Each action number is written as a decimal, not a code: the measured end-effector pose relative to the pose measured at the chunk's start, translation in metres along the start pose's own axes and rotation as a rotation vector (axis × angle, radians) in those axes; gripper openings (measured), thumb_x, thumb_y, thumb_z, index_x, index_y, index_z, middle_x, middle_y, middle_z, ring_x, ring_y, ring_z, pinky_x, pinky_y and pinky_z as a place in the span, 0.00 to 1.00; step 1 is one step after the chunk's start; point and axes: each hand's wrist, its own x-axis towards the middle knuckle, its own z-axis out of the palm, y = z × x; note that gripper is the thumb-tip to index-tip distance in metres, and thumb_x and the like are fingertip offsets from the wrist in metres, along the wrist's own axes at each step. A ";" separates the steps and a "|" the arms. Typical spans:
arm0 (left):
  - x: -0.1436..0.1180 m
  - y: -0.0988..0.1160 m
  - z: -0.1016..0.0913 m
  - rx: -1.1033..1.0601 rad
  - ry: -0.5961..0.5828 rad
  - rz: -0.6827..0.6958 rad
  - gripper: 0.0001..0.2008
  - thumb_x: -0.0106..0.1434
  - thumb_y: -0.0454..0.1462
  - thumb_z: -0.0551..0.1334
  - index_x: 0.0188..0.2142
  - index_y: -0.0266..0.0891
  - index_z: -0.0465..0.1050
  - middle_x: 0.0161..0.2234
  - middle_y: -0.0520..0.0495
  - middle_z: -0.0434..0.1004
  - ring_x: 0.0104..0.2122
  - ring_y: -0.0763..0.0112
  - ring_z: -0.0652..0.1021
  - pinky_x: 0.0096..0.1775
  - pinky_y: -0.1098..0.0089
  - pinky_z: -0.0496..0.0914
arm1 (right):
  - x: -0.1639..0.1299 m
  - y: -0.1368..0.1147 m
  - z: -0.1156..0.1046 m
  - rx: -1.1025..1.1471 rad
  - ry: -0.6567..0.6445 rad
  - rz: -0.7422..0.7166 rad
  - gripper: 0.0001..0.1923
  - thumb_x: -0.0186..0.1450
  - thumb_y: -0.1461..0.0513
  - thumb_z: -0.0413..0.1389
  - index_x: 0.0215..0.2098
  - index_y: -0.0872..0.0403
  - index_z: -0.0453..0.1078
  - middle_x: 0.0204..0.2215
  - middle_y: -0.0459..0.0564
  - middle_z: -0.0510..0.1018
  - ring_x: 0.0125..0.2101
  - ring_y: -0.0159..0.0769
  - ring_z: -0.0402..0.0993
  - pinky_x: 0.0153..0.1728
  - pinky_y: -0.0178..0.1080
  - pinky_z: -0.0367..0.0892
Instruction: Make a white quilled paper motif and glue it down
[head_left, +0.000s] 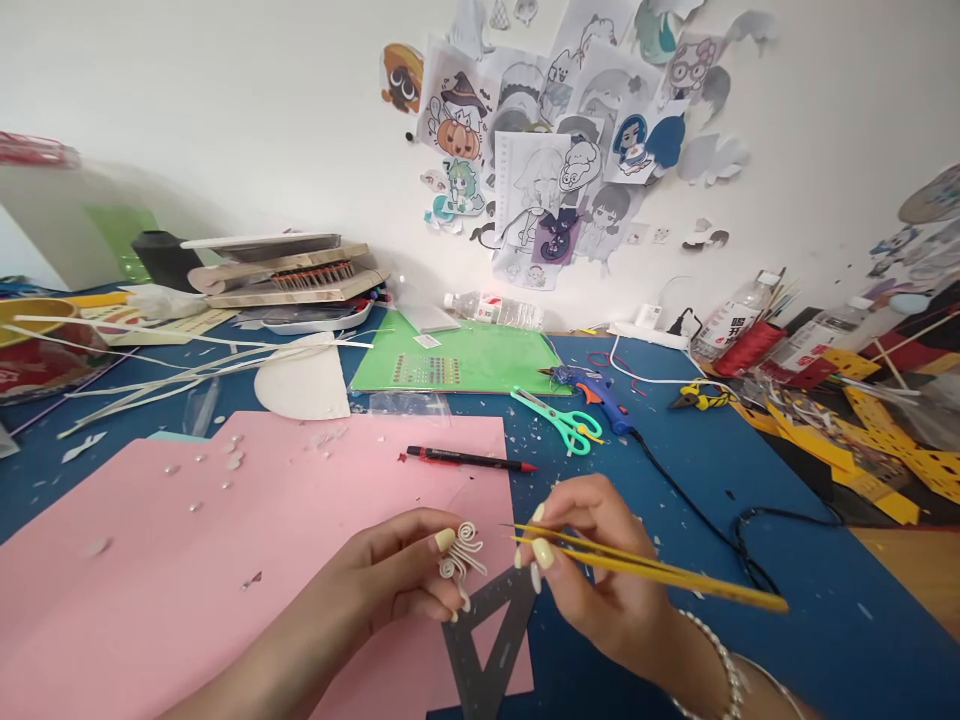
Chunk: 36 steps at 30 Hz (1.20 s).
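Observation:
My left hand (409, 565) is closed, pinching a small white curled-wire ornament (463, 555) between thumb and fingers. The ornament has spiral loops at its ends and thin wavy strands. To its right, my right hand (600, 560) grips gold tweezers (675, 580), their points directed left toward the ornament but apart from it. The tweezer tips are slightly separated with nothing visible between them. Below both hands lies a dark triangular set square (487, 640), partly over the pink sheet (300, 530).
Small white pieces are scattered on the pink sheet. A black-and-red pen (472, 460), green scissors (562, 420) and a blue glue gun (596, 395) with a trailing black cord (682, 495) lie beyond. A green board (495, 350) and bottles stand near the wall.

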 end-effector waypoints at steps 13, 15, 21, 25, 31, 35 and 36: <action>0.002 -0.005 -0.006 0.001 -0.041 0.034 0.08 0.56 0.38 0.57 0.33 0.37 0.72 0.25 0.50 0.73 0.26 0.73 0.70 0.32 0.74 0.65 | 0.004 0.003 0.007 -0.347 -0.085 -0.499 0.06 0.56 0.71 0.52 0.33 0.59 0.64 0.23 0.50 0.73 0.25 0.28 0.68 0.26 0.31 0.67; 0.003 -0.006 -0.005 0.009 -0.044 0.042 0.08 0.57 0.38 0.57 0.32 0.38 0.72 0.25 0.50 0.73 0.26 0.73 0.70 0.32 0.74 0.65 | 0.003 0.002 0.007 -0.357 -0.080 -0.498 0.06 0.56 0.71 0.52 0.32 0.59 0.64 0.23 0.49 0.73 0.25 0.28 0.68 0.26 0.31 0.67; 0.002 -0.004 -0.003 0.011 -0.026 0.043 0.07 0.56 0.38 0.58 0.30 0.37 0.73 0.24 0.51 0.72 0.24 0.74 0.68 0.31 0.75 0.65 | 0.002 0.004 0.007 -0.357 -0.091 -0.501 0.06 0.56 0.71 0.52 0.33 0.59 0.64 0.23 0.49 0.73 0.25 0.28 0.68 0.26 0.30 0.67; 0.001 -0.005 -0.005 0.028 -0.047 0.039 0.08 0.57 0.39 0.57 0.34 0.39 0.73 0.25 0.51 0.73 0.26 0.73 0.69 0.32 0.75 0.65 | 0.001 0.006 0.007 -0.350 -0.085 -0.493 0.06 0.55 0.71 0.53 0.32 0.59 0.64 0.23 0.49 0.73 0.25 0.28 0.69 0.26 0.31 0.67; 0.002 -0.006 -0.008 0.022 -0.059 0.030 0.09 0.57 0.39 0.57 0.37 0.42 0.73 0.26 0.51 0.73 0.27 0.73 0.69 0.34 0.73 0.64 | -0.002 0.010 0.007 -0.359 -0.116 -0.482 0.06 0.57 0.69 0.52 0.33 0.59 0.63 0.25 0.48 0.73 0.27 0.28 0.69 0.27 0.31 0.67; 0.002 -0.003 -0.007 0.029 -0.064 0.033 0.10 0.57 0.39 0.58 0.38 0.41 0.72 0.27 0.51 0.72 0.28 0.72 0.68 0.34 0.73 0.64 | -0.003 0.009 0.007 -0.366 -0.131 -0.490 0.05 0.57 0.68 0.51 0.34 0.59 0.63 0.25 0.48 0.73 0.27 0.28 0.69 0.27 0.31 0.66; 0.002 -0.003 -0.007 0.027 -0.064 0.027 0.10 0.56 0.39 0.58 0.37 0.41 0.73 0.27 0.51 0.72 0.28 0.72 0.68 0.34 0.73 0.64 | -0.003 0.009 0.007 -0.365 -0.137 -0.484 0.06 0.57 0.68 0.51 0.34 0.59 0.63 0.25 0.48 0.73 0.27 0.28 0.69 0.27 0.31 0.67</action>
